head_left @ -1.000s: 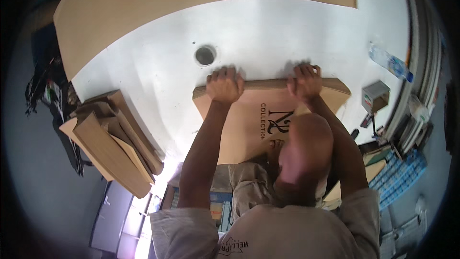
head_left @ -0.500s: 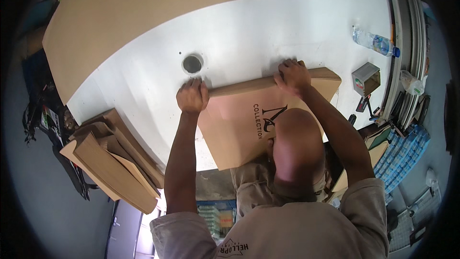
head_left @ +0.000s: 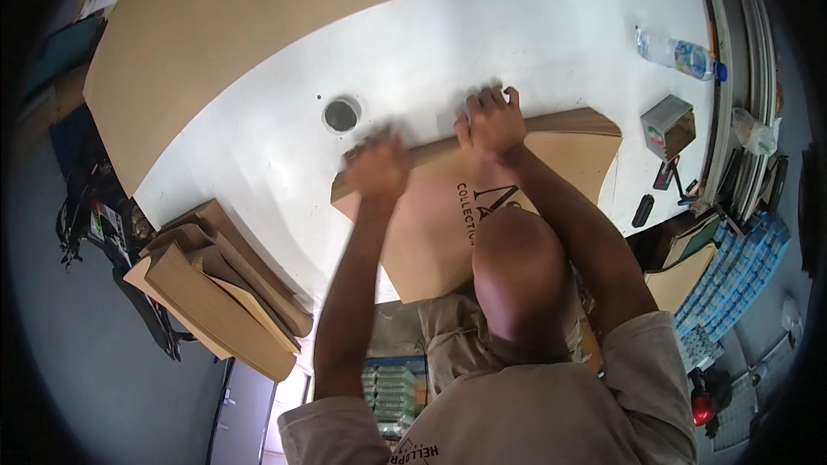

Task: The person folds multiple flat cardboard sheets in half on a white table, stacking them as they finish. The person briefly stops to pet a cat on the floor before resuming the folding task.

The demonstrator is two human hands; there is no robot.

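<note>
A flat brown cardboard sheet [head_left: 431,232] with dark print lies on the white table [head_left: 517,43] in front of me. Its far edge is folded over into a narrow strip [head_left: 568,123]. My right hand [head_left: 491,120] presses on that strip near its middle, fingers curled over the far side. My left hand [head_left: 376,168], blurred by motion, sits on the strip's left end. A head and a light shirt fill the lower middle and hide the sheet's near part.
A large tan board [head_left: 301,17] covers the far side of the table. A round hole [head_left: 340,114] lies left of the hands. Folded brown cardboard pieces [head_left: 215,293] are stacked at the left. At the right stand a water bottle [head_left: 676,52] and a small box [head_left: 668,125].
The sheet has turned so its folded edge slopes down to the left. My left hand has slid left and nearer along the fold; my right hand stays on the strip.
</note>
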